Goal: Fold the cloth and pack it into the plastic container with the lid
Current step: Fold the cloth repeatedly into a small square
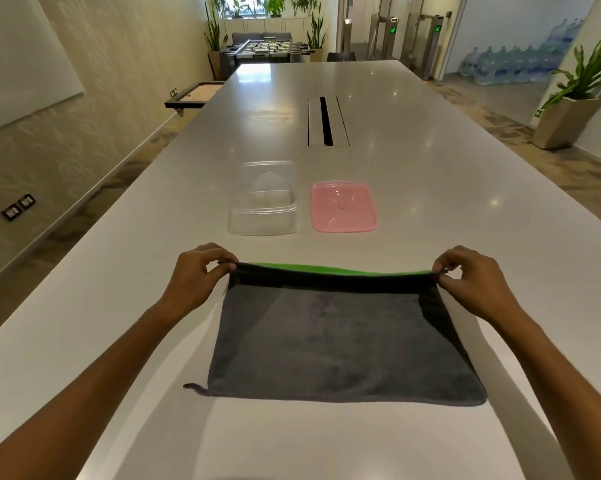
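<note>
Pinching the far left corner of the cloth (pixel 344 337), the left hand (pixel 197 275) has its grip clamped on the fabric between thumb and fingertips. The cloth is dark grey with a green underside showing along its lifted far edge; its near part lies flat on the white table (pixel 119 306), a small loop tag sticking out at the near left corner. Beyond it, well apart, the clear plastic container (pixel 262 202) stands open, and just to its right the pink lid (pixel 343 206) lies flat on the table. Nothing lies between cloth and container. Farther off, a dark cable slot (pixel 326 121) runs along the table's middle. At the far right corner, the right hand (pixel 472 277) likewise has its grip clamped on the cloth.
</note>
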Motion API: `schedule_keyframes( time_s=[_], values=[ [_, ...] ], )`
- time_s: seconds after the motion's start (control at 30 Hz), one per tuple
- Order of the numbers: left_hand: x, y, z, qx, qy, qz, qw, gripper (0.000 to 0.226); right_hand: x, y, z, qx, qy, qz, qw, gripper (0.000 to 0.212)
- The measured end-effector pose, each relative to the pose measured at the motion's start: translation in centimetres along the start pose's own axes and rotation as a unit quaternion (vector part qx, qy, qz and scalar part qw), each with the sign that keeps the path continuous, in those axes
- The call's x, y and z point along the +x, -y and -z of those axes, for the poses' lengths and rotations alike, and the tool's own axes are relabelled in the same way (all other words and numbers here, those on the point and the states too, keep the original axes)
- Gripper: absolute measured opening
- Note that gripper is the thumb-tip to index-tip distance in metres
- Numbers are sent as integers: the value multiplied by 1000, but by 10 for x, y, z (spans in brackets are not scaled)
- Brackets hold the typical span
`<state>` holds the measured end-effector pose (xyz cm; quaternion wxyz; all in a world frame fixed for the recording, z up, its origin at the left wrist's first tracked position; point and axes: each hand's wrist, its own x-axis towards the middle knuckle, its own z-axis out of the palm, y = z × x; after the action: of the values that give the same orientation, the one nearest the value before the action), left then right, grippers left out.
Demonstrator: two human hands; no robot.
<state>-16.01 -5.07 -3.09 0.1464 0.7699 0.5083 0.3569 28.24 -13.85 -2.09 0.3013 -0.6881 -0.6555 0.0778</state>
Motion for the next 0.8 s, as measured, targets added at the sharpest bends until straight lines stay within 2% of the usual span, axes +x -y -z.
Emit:
schedule_keyframes(
  time_s=[0.17,0.37,0.8],
  values=[
    [-30,-7,10,-6,0,-29,1000,12,-30,4,4,43,-1,-14,999,15],
    [-63,-4,12,13,59,-59,996,15,-54,4,4,57,-7,-46,997,22],
    [-83,-6,11,77,107,-95,987,9,-78,2,-10,28,17,-52,998,29]
  ],
)
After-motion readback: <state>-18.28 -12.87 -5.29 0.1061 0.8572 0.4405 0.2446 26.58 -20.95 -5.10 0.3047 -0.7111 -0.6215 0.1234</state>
